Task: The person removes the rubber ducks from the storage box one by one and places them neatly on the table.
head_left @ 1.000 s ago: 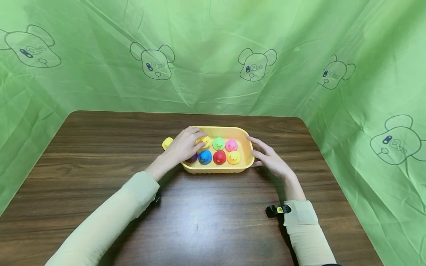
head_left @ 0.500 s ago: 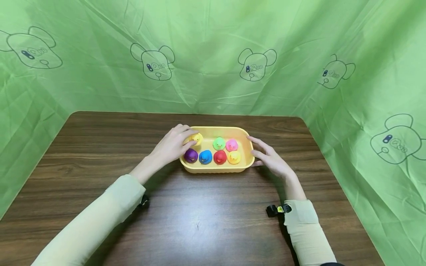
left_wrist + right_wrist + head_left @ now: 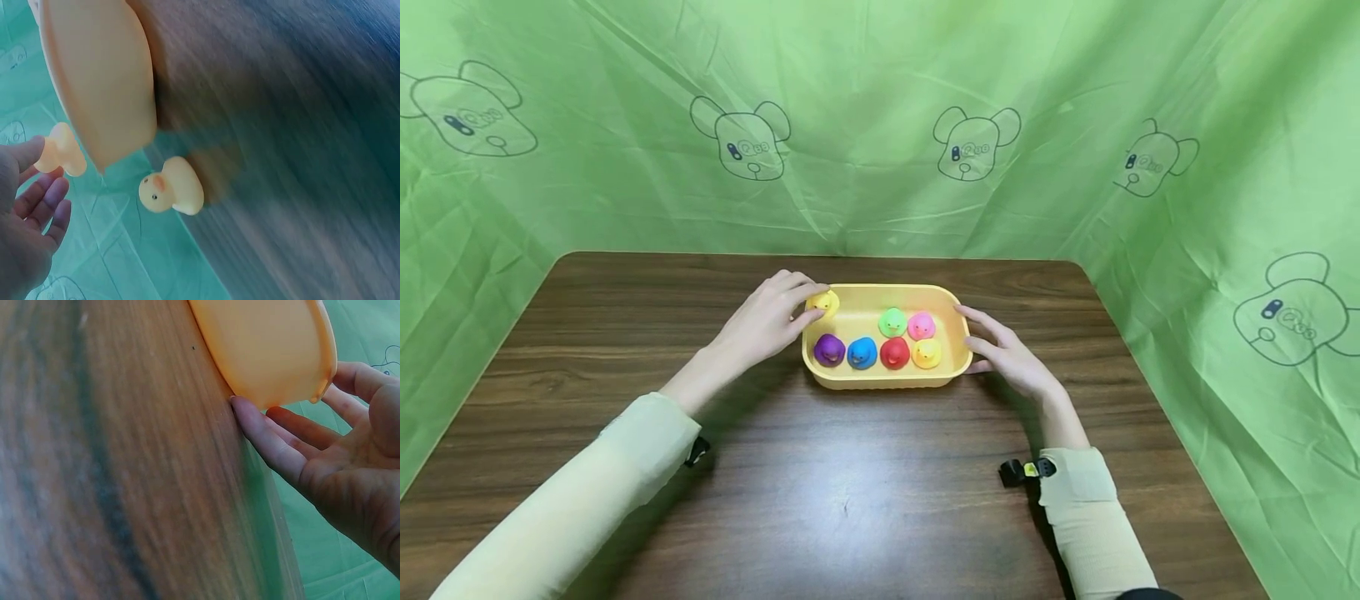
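A yellow tray (image 3: 958, 354) sits mid-table and holds purple (image 3: 829, 349), blue (image 3: 862, 352), red (image 3: 895, 352), yellow (image 3: 927, 354), green (image 3: 892, 322) and pink (image 3: 921, 325) ducks. My left hand (image 3: 811, 302) pinches another yellow duck (image 3: 826, 302) above the tray's rear left corner. In the left wrist view that duck (image 3: 59, 150) sits at my fingertips (image 3: 28, 153). A further yellow duck (image 3: 172, 186) stands on the table beside the tray (image 3: 100, 81). My right hand (image 3: 981, 333) rests with straight fingers (image 3: 275, 444) against the tray's right wall (image 3: 269, 350).
The brown wooden table (image 3: 865, 492) is ringed at the back and both sides by a green printed cloth (image 3: 880, 125). Wrist-worn cameras sit at both sleeves (image 3: 1026, 472).
My left hand has lifted a yellow duck out of the tray's back row and carried it left toward the rear left corner. The right hand has stayed against the tray.
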A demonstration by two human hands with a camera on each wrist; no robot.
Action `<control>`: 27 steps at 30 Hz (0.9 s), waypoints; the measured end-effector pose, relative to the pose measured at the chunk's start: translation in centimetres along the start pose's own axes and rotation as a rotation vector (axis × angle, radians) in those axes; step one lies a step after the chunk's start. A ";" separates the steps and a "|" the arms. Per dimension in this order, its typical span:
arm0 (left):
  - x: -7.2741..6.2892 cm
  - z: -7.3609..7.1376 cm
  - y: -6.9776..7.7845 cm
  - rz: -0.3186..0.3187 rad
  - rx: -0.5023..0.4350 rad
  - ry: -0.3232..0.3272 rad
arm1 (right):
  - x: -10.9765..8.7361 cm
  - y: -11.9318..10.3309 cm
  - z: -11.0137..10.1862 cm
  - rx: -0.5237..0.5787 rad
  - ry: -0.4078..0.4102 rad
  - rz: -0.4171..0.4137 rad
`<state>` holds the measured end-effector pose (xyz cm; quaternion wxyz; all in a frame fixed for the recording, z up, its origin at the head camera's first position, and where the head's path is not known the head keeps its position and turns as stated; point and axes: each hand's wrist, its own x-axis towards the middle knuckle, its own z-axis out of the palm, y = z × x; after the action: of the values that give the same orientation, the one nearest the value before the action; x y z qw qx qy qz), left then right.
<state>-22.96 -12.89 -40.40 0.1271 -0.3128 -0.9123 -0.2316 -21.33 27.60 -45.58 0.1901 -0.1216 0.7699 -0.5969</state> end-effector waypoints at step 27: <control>-4.2 -2.9 -4.9 -0.060 0.063 0.021 | 0.0 0.0 -0.1 0.002 -0.009 -0.008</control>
<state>-22.56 -19.90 -41.17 0.1394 -0.2786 -0.9268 -0.2099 -21.36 27.74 -45.60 0.1911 -0.1271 0.7681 -0.5978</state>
